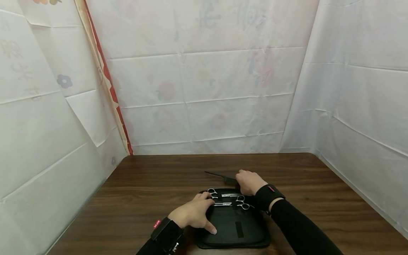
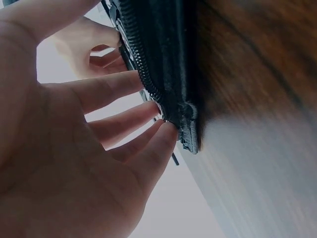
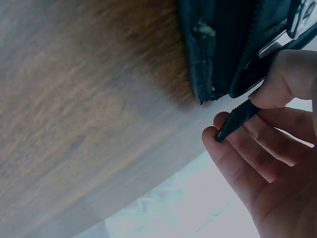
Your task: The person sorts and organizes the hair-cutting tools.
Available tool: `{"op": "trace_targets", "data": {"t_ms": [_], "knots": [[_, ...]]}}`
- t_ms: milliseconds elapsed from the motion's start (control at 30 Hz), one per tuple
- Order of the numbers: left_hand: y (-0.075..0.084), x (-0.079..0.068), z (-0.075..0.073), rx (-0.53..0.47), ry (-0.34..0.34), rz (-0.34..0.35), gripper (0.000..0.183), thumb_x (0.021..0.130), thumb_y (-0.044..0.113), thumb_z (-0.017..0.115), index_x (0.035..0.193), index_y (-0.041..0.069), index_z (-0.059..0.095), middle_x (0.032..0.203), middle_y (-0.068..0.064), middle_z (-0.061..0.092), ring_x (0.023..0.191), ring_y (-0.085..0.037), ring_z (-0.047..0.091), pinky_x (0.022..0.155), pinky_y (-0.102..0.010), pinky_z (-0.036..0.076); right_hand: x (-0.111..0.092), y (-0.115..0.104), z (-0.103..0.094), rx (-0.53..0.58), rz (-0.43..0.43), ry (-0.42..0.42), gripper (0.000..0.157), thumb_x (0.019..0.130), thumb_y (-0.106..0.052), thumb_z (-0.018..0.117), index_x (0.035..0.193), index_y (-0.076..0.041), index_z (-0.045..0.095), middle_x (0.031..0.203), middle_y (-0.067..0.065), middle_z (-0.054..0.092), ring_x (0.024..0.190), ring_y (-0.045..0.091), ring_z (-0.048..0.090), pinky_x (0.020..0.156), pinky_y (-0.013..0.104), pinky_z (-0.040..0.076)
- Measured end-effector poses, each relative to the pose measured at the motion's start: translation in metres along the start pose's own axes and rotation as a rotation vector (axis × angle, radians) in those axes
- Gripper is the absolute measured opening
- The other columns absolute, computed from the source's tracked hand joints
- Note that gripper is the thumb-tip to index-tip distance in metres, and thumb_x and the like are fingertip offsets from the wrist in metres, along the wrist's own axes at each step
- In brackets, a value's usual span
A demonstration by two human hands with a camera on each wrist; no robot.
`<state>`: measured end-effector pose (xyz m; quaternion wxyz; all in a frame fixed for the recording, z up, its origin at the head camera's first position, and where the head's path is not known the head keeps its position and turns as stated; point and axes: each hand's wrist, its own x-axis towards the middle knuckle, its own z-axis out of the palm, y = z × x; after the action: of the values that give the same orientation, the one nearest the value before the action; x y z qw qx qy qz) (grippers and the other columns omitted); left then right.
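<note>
A black zip case lies unfolded on the table, with two pairs of silver scissors in it. One pair of scissors has its finger rings to the left; the other pair of scissors has them to the right. My left hand rests on the case's left edge, its fingers spread along the zip. Just beyond the case's far right corner, my right hand pinches a black comb with a thin tail pointing left. In the right wrist view, thumb and fingers hold the comb's end.
The brown wooden table extends around the case. White sheets hang as walls at the back, left and right, close along the table's edges. A black strap lies on the case's near half.
</note>
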<state>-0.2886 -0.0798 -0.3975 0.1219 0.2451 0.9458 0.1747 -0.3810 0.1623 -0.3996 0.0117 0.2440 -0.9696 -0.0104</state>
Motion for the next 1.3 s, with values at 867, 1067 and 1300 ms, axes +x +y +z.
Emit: {"op": "trace_targets", "data": {"t_ms": [867,1067,1300], "knots": [[-0.003,0.0,-0.002,-0.028,-0.008,0.034,0.08,0.073,0.044,0.091,0.138,0.01,0.06,0.149,-0.006,0.043,0.14,-0.028,0.037,0.105,-0.047,0.045,-0.022,0.001,-0.011,0.25,-0.052,0.088,0.036,0.084,0.004,0.065,0.12,0.002,0.067,0.106,0.01,0.06,0.082,0.019,0.055,0.071,0.039,0.047],[-0.005,-0.001,-0.005,-0.052,-0.009,0.035,0.072,0.077,0.042,0.089,0.136,0.011,0.062,0.149,-0.006,0.043,0.14,-0.029,0.038,0.104,-0.048,0.045,-0.03,0.0,-0.01,0.29,-0.138,0.137,0.038,0.083,0.004,0.064,0.122,0.002,0.066,0.106,0.011,0.061,0.085,0.02,0.056,0.074,0.04,0.049],[-0.002,-0.001,-0.003,-0.042,0.02,0.053,0.074,0.078,0.042,0.088,0.137,0.008,0.061,0.146,-0.008,0.046,0.137,-0.031,0.041,0.104,-0.047,0.045,-0.043,-0.002,-0.008,0.329,-0.177,0.148,0.039,0.086,0.004,0.062,0.124,0.003,0.065,0.113,0.013,0.062,0.093,0.024,0.059,0.078,0.043,0.05]]}}
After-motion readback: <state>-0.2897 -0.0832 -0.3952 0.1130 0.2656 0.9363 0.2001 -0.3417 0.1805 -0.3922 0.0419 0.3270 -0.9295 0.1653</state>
